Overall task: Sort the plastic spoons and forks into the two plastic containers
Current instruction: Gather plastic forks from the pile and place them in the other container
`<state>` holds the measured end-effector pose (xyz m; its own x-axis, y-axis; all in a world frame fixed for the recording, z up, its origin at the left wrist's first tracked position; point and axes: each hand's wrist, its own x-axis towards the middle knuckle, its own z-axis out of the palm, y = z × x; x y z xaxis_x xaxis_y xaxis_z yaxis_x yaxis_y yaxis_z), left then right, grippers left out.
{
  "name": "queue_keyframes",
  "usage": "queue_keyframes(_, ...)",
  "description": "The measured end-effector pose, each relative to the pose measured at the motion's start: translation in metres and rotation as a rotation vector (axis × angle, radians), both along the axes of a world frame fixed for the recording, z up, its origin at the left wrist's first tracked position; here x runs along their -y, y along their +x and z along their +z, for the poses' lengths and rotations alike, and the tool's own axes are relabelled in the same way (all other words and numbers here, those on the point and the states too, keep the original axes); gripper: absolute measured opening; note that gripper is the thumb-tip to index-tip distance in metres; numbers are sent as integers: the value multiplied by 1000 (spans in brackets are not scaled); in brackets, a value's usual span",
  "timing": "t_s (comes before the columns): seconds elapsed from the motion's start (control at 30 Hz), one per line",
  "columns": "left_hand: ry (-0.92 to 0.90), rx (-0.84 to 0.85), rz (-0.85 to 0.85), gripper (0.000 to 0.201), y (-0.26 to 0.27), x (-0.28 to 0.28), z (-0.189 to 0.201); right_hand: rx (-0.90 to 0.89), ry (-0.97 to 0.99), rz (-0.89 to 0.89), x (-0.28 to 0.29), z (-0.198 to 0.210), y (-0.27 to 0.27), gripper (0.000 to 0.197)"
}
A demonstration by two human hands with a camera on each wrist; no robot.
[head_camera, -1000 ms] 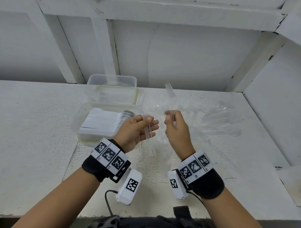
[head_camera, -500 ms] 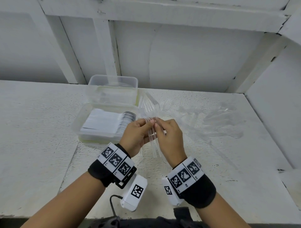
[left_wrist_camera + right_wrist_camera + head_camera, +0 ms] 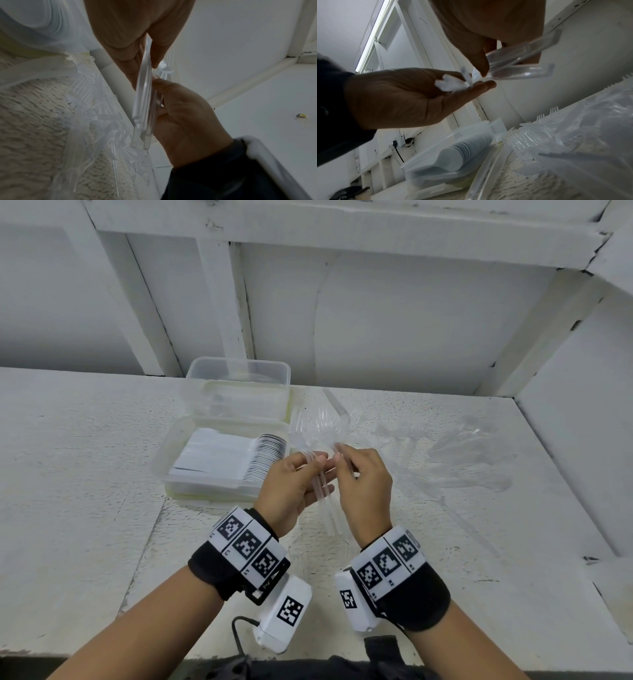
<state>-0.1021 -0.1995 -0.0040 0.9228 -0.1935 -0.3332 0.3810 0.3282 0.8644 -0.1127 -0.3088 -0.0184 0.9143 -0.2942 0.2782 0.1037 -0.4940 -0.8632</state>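
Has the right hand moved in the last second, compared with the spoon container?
Yes. The right hand has closed leftward toward the container of spoons, meeting the left hand at the clear forks.

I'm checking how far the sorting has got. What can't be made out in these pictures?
- Far container: contents unclear in the head view, clear plastic on white.
- Held forks: count unclear; the left hand and right hand cover them.
- Loose pile: spoons or forks unclear, transparent and blurred.
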Motion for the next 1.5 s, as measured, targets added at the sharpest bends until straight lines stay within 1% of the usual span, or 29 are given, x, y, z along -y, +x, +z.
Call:
queue_keyframes(0.17, 12, 19, -6, 15, -1, 3, 4, 19, 5, 33, -8, -2, -3, 28)
queue_keyframes(0.27, 22, 14, -5, 16, -1, 3, 4, 11, -32, 62, -8, 0, -4, 28)
queue_keyframes(0.43, 24, 9, -18, 19, -1, -1, 5, -126, -63, 234, -1, 4, -4, 31)
queue_keyframes(0.6, 37, 0, -58, 22, -1, -5, 5, -168, -66, 295, 5, 9, -7, 31)
queue_keyframes(0.67, 48, -10, -58, 25, -1, -7, 5, -177, -13, 277, 10, 14, -9, 32)
queue_keyframes(0.8, 10, -36, -12, 18, -1, -8, 8, -148, 76, 179, 18, 21, -11, 26)
queue_keyframes(0.87, -15, -45, 20, 21, -1, -9, 8, -169, 96, 151, 19, 20, -13, 31)
queue_keyframes(0.93, -31, -51, 41, 24, 0, -9, 9, -168, 82, 112, 20, 15, -13, 31)
queue_keyframes(1.03, -39, -50, 52, 25, 0, -9, 8, -115, 58, 58, 22, 8, -12, 21)
queue_keyframes(1.1, -40, -46, 52, 25, 1, -8, 8, -68, -25, 34, 19, 6, -12, 21)
queue_keyframes(1.17, -45, -43, 47, 23, 1, -6, 7, -16, -140, 53, 12, 4, -13, 24)
queue_keyframes(1.27, -84, -48, 34, 19, 0, -5, 7, 30, -257, 149, 3, 6, -17, 30)
queue_keyframes(1.33, -100, -48, 12, 17, -1, -5, 7, 8, -300, 236, -1, 8, -18, 35)
queue_keyframes(1.4, -91, -45, -4, 23, -1, -5, 7, -2, -306, 300, -2, 10, -18, 40)
queue_keyframes(1.5, -80, -52, -14, 31, 1, -9, 7, -8, -350, 325, -1, 9, -17, 61)
